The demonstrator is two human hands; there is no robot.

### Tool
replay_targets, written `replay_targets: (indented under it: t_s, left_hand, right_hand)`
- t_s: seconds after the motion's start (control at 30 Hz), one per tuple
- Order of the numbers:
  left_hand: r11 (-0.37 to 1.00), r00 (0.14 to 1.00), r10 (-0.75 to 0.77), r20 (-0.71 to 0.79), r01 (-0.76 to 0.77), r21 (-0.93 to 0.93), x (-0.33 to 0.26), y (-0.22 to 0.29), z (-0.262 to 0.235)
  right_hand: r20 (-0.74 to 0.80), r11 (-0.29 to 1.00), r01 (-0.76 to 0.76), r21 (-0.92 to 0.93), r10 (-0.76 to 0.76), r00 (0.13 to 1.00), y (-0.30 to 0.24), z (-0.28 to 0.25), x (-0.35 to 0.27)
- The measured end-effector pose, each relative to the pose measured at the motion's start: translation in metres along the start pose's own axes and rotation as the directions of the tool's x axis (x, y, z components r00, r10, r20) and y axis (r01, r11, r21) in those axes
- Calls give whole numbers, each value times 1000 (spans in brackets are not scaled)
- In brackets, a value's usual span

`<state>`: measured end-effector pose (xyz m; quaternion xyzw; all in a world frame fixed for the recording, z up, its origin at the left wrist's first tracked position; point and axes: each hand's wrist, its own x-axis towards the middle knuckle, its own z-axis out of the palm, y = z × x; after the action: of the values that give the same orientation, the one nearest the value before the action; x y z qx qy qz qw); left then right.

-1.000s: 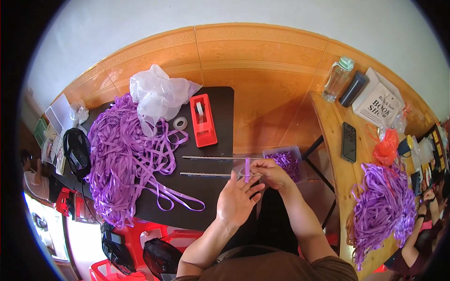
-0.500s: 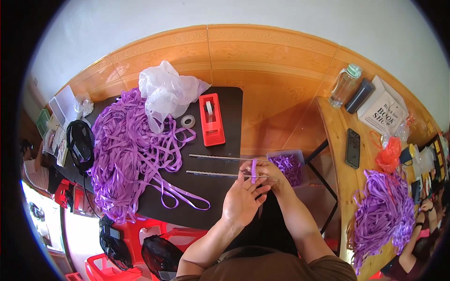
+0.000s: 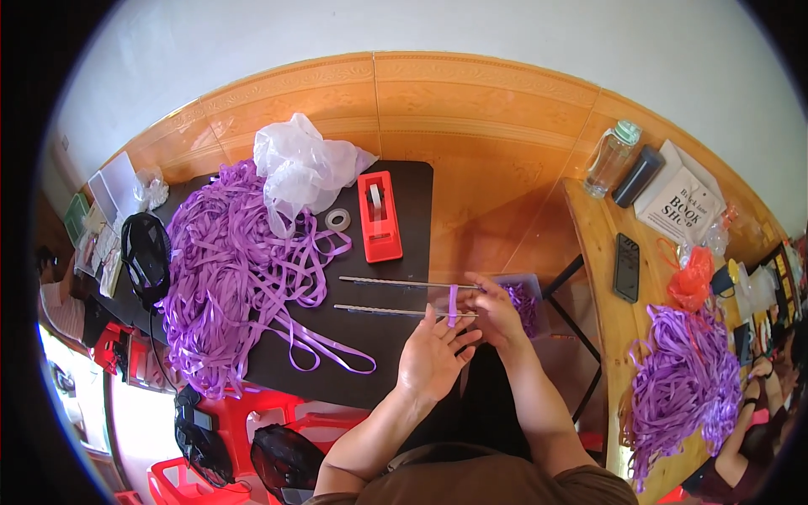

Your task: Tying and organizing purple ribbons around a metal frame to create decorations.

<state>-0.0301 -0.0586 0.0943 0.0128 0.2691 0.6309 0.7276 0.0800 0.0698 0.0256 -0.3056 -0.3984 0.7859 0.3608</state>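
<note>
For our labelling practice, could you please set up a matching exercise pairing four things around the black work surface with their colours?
Things:
1. tape dispenser
2. ribbon pile
3. plastic bag
4. phone

Colours:
A. purple
B. black
C. red
D. translucent white

Pairs: 1-C, 2-A, 3-D, 4-B
</note>
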Motion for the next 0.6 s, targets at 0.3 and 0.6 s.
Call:
replay_targets:
  t_s: [0.3,0.6]
  left_hand:
    - [1000,1000,3,-10,-3,9,-1,1,-1]
    - [1000,1000,-2,-4,2,12,-2,1,1]
  right_hand:
    - [25,998,37,-60,-36,999,-28,35,-10]
    - [-30,977,-16,-213,10,999,-29,41,-8]
